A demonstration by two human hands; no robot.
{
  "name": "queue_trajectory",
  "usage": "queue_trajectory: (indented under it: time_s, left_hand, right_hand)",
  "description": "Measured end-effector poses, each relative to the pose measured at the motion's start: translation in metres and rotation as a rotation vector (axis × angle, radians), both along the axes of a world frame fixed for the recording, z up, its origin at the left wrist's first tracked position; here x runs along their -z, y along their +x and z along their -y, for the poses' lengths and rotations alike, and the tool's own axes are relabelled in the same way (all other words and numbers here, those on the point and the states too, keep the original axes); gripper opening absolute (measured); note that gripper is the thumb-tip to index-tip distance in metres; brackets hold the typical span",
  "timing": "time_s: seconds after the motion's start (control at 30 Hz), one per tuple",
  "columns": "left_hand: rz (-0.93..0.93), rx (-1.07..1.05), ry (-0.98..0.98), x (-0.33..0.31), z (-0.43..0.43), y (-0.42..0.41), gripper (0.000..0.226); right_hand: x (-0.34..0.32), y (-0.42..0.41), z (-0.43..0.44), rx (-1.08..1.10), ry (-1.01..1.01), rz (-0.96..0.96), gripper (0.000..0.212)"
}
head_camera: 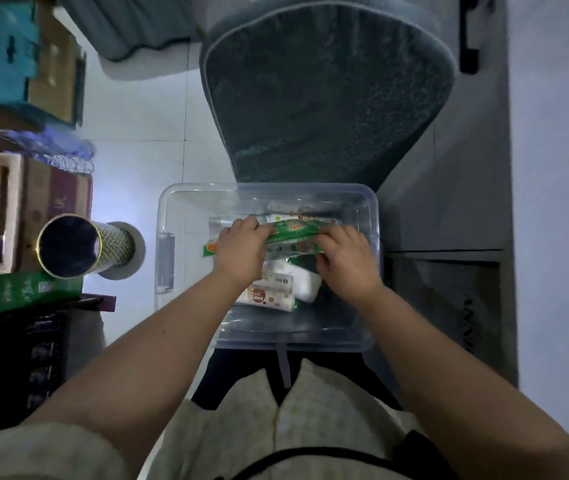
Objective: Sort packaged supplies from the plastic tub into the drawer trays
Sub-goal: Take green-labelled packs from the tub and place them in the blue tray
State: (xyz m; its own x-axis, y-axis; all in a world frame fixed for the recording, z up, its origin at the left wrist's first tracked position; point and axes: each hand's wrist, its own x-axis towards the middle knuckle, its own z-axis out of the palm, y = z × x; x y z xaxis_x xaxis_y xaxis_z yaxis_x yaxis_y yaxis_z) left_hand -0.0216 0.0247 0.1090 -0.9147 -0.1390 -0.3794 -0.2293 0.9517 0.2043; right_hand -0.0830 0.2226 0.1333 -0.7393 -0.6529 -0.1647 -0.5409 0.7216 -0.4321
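A clear plastic tub (169,216) stands on the floor in front of my knees. Both my hands are inside it. My left hand (240,251) grips the left end of a green packet (291,232), and my right hand (343,259) grips its right end. The packet is held slightly above the other contents. Below my hands lie white packets with orange print (269,294) and a plain white pack (305,284). More packets (297,213) lie at the tub's far side. No drawer trays are in view.
A grey padded chair (328,95) stands just beyond the tub. To the left are cardboard boxes (34,64), a patterned tube (82,245), a green box (23,291) and a dark crate (16,362). A grey cabinet (449,271) flanks the right.
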Motion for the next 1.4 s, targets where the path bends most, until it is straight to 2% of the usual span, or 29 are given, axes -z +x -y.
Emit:
queue_trajectory:
  time_s: [0.13, 0.23, 0.53, 0.67, 0.87, 1.1, 1.4]
  left_hand:
    - [-0.146, 0.033, 0.002, -0.041, -0.003, 0.005, 0.046]
    - [-0.213, 0.108, 0.031, -0.064, -0.006, 0.012, 0.047]
    - [-0.372, 0.463, 0.129, -0.123, -0.044, 0.056, 0.044]
    - [-0.441, 0.626, 0.219, -0.157, -0.093, 0.085, 0.043]
    - [-0.561, 0.887, 0.366, -0.222, -0.196, 0.141, 0.043]
    - [-0.702, 1.214, 0.491, -0.283, -0.343, 0.269, 0.043]
    - [-0.753, 1.527, 0.677, -0.314, -0.532, 0.522, 0.041]
  right_hand:
    - [-0.042, 0.012, -0.012, 0.07, -0.108, -0.234, 0.023]
    - [-0.062, 0.04, -0.018, 0.161, -0.082, -0.336, 0.017]
    - [-0.091, 0.185, -0.027, 0.614, 0.099, -0.336, 0.023]
    - [-0.119, 0.253, -0.063, 0.816, 0.09, -0.417, 0.032]
    - [-0.172, 0.361, -0.133, 1.015, 0.229, -0.562, 0.024]
    - [-0.22, 0.521, -0.223, 1.268, 0.325, -0.586, 0.026]
    - [-0.26, 0.797, -0.345, 1.549, 0.467, -0.636, 0.025]
